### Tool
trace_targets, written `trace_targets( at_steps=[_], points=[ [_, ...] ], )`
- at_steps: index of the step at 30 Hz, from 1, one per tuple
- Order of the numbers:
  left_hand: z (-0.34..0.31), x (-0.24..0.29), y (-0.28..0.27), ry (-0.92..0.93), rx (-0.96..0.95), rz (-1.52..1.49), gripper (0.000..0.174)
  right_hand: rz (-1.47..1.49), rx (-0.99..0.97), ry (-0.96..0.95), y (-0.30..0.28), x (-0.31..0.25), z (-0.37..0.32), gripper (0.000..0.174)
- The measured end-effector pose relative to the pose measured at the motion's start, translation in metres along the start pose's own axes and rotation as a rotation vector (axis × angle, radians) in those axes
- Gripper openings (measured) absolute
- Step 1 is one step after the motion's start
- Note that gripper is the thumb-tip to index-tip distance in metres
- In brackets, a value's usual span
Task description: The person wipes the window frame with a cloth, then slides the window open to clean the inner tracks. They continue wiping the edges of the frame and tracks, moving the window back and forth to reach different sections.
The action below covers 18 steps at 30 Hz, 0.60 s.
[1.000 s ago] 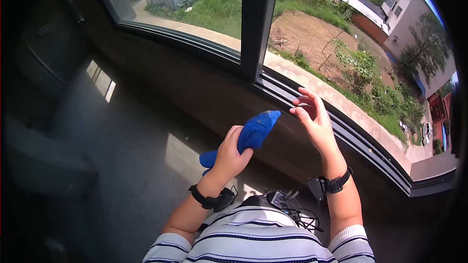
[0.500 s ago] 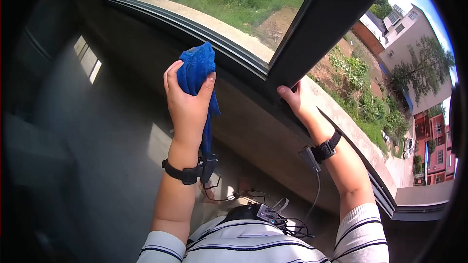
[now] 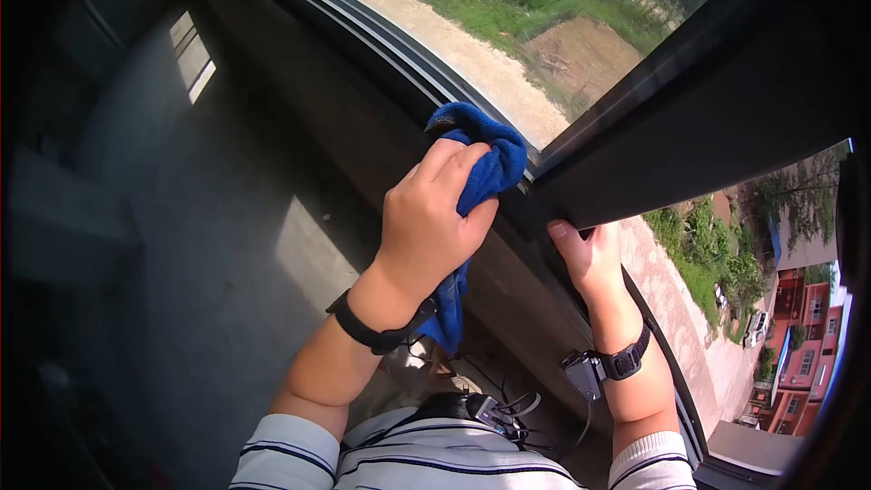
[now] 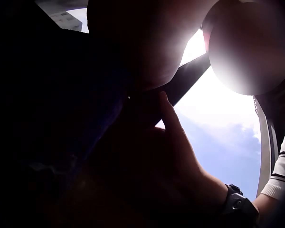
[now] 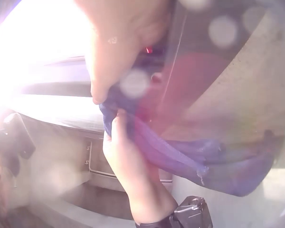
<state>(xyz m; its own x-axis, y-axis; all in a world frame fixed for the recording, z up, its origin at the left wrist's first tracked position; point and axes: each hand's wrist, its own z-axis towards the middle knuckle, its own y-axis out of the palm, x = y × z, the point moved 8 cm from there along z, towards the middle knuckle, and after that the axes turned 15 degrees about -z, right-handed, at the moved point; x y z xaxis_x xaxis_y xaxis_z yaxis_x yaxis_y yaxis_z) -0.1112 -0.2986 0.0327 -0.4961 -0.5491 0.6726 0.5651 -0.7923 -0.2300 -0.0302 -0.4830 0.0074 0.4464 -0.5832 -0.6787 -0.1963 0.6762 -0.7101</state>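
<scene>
In the head view my left hand (image 3: 431, 209) grips a bunched blue cloth (image 3: 494, 159). The cloth overlaps the lower rail of the window sash, close to its corner, and a loose end dangles below the wrist. My right hand (image 3: 594, 259) holds the dark upright of the sash (image 3: 689, 136) near its bottom, thumb on the room side, fingers hidden behind. Against the sky in the left wrist view, the right hand (image 4: 185, 152) shows its raised thumb. The right wrist view is washed out by glare, with the cloth (image 5: 180, 156) trailing from the left hand (image 5: 126, 161).
A sill ledge (image 3: 667, 295) runs outside the opening at the right. Below the window stands a dark wall, with a grey floor (image 3: 209, 209) to the left. Cables and a small device (image 3: 494, 413) sit at the person's waist.
My left hand brought the cloth up to the sash, then right to its lower corner. The right hand went from free above the track to holding the upright. The view has turned.
</scene>
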Motion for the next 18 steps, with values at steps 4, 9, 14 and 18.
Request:
trace_targets(
  at_steps=[4,9,14,18],
  points=[
    [0.032,-0.055,-0.043,-0.166,0.221,0.031,0.033,0.262,0.087,-0.132,0.002,0.004,-0.005,0.057],
    [0.022,-0.044,-0.029,-0.11,0.129,-0.091,0.036,0.152,0.117,-0.202,-0.008,-0.008,-0.006,0.052],
    [-0.008,0.01,0.012,-0.047,-0.094,-0.181,0.046,0.617,0.254,-0.124,-0.022,0.008,0.0,0.074],
    [-0.019,0.026,0.022,-0.071,-0.11,-0.171,0.048,0.27,0.481,-0.32,-0.071,-0.04,-0.03,0.071]
  ],
)
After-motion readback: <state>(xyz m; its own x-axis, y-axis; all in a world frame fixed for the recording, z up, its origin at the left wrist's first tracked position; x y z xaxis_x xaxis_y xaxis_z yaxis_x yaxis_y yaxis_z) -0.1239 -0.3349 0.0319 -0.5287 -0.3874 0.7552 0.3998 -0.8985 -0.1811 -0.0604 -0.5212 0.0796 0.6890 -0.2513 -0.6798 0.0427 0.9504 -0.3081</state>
